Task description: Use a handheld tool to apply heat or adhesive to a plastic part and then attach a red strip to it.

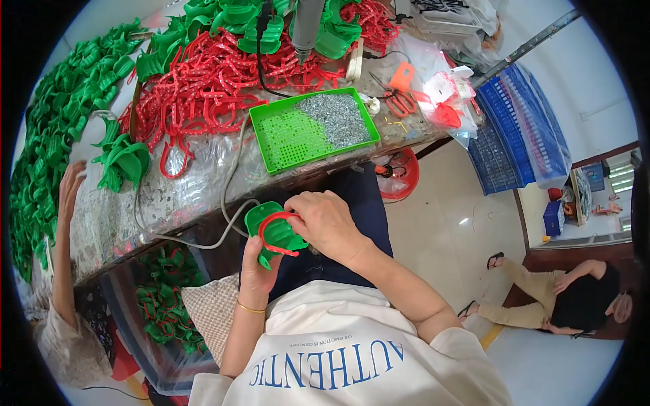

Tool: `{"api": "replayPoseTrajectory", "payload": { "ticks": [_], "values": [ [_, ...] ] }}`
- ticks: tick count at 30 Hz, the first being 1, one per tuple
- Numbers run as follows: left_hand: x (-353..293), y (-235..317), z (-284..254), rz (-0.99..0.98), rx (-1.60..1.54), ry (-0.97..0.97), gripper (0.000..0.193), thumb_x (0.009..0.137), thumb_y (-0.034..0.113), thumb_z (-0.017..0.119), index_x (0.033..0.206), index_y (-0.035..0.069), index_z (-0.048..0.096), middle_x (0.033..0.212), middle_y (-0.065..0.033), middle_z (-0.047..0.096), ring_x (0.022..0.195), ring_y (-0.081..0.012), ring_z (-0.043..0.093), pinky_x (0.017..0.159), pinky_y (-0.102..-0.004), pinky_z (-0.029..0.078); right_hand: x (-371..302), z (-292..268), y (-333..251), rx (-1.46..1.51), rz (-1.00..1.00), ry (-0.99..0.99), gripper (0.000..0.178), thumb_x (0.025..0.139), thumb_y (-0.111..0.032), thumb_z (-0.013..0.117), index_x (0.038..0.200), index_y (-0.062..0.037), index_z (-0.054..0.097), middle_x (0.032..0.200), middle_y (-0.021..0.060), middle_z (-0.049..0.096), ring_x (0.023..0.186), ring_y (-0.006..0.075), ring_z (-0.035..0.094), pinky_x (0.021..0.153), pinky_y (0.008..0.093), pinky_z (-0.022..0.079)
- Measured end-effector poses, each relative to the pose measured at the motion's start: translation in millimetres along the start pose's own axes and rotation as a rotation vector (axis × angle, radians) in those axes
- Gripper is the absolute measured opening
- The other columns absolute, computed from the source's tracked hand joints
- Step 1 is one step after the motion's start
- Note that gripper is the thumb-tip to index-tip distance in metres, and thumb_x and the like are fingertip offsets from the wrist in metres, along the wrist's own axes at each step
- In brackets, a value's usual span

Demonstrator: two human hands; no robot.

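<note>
Over my lap, my left hand [252, 276] grips a curved green plastic piece [282, 235] from below, thumb against its side. A thin red plastic strip [263, 231] bends in an arc across the green piece, one end sticking out at the lower right. My right hand [330, 224] is closed at the upper right of the piece, with thumb and fingertips pinching the strip's upper end. What lies under the right palm is hidden. Beyond my hands, a bright green tray [257, 139] at the table edge holds a pile of small metal screws [338, 118].
Red strips [196, 95] and green pieces [61, 128] are heaped across the table. A grey power screwdriver [308, 30] hangs above. A cable [230, 169] droops over the edge; scissors [401, 103] lie right. A co-worker's hand [70, 186] is left, above a bin [152, 375] of green-and-red pieces.
</note>
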State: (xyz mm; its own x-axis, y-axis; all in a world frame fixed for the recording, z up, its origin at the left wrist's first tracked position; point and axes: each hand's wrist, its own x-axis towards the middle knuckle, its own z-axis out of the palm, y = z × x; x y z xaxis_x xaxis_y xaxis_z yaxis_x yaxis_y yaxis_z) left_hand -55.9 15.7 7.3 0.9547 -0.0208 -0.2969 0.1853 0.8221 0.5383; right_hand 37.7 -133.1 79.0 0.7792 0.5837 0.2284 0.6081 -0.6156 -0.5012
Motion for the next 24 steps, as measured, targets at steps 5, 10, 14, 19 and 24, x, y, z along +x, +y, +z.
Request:
{"api": "replayPoseTrajectory", "payload": {
  "ticks": [5,10,14,19,24],
  "values": [
    [2,-6,-2,0.036,0.049,-0.029,0.060,0.085,0.044,0.062,0.130,0.007,0.048,0.127,-0.0069,0.055,0.116,-0.0209,0.052,0.100,-0.0397,0.040,-8,3,0,-0.032,0.042,0.019,0.013,0.075,-0.014,0.068,0.086,-0.0078,0.063,0.076,0.0060,0.060,0.074,0.0245,0.060,0.068,0.0366,0.044],
    [-3,-6,-7,0.015,-0.082,-0.038,0.064,0.086,0.049,0.058,0.133,0.008,0.045,0.131,-0.0098,0.053,0.121,-0.0238,0.050,0.102,-0.0432,0.039,-6,3,-8,0.028,0.065,-0.008,0.011,0.077,-0.011,0.066,0.086,-0.0058,0.064,0.078,0.0077,0.061,0.072,0.0250,0.062,0.066,0.0365,0.048],
    [4,-4,7,-0.079,-0.288,-0.133,0.072,0.086,0.054,0.056,0.138,0.008,0.039,0.136,-0.0141,0.048,0.121,-0.0304,0.049,0.102,-0.0467,0.040,-5,-7,0,0.318,0.262,-0.022,0.011,0.084,-0.005,0.060,0.094,-0.0017,0.064,0.084,0.0100,0.064,0.078,0.0147,0.068,0.063,0.0265,0.052],
    [5,3,13,-0.089,-0.432,-0.247,0.072,0.087,0.052,0.055,0.139,0.005,0.038,0.135,-0.0185,0.047,0.123,-0.0314,0.049,0.102,-0.0486,0.040,-1,-17,6,0.768,0.468,-0.095,0.013,0.086,-0.004,0.061,0.098,0.0015,0.063,0.087,0.0045,0.065,0.073,0.0068,0.060,0.066,0.0205,0.049],
    [-4,4,13,-0.025,-0.198,-0.207,0.078,0.083,0.053,0.060,0.141,0.009,0.033,0.136,-0.0150,0.047,0.123,-0.0284,0.049,0.102,-0.0470,0.040,-3,-13,8,0.945,0.527,-0.149,0.013,0.087,-0.003,0.061,0.099,0.0025,0.062,0.087,0.0035,0.065,0.073,0.0066,0.059,0.068,0.0201,0.048]
  ]
}}
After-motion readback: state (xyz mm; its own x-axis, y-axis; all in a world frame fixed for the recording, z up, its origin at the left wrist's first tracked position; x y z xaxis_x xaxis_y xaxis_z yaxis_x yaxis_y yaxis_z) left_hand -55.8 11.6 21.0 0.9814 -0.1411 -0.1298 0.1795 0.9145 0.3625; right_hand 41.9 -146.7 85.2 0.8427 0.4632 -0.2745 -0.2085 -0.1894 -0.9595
